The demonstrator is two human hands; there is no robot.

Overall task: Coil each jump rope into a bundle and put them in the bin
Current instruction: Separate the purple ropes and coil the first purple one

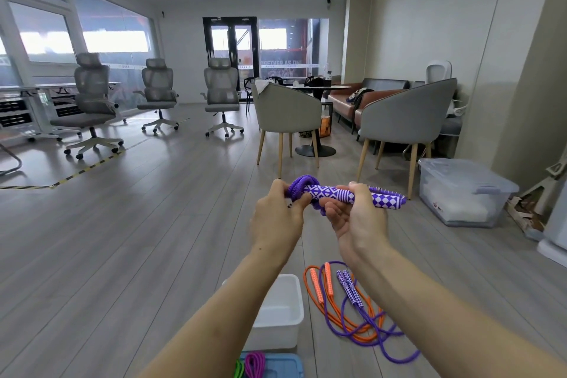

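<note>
head view first: the right hand point(352, 218) is curled round the paired handles point(352, 195) of a purple jump rope point(302, 186), thumb on top, fingers underneath, with the patterned ends sticking out to the right of the fist. the left hand point(277, 216) pinches the purple cord where it is wound in tight turns about the near end of those handles. both hands hold the bundle up in the air, well above the floor, arms stretched forward.

below the bundle, between the two forearms, sits the white bin point(280, 313) on the wooden floor point(122, 255); its left side is hidden by the left arm. just right of the bin lie two loose ropes tangled together: an orange rope point(319, 288) with orange handles and a second purple rope point(349, 288) with patterned handles, their cords crossing and trailing away from the bin. nearer than the bin, at the bottom edge, a blue lid point(285, 365) carries a magenta rope point(254, 364) and a green rope point(238, 370), only partly in view.

far right of the bundle stands a clear storage box point(460, 190) with its lid on. beyond the bundle are two grey armchairs point(288, 110) at a round table, and off to the left three office chairs point(92, 101) by the windows.
</note>
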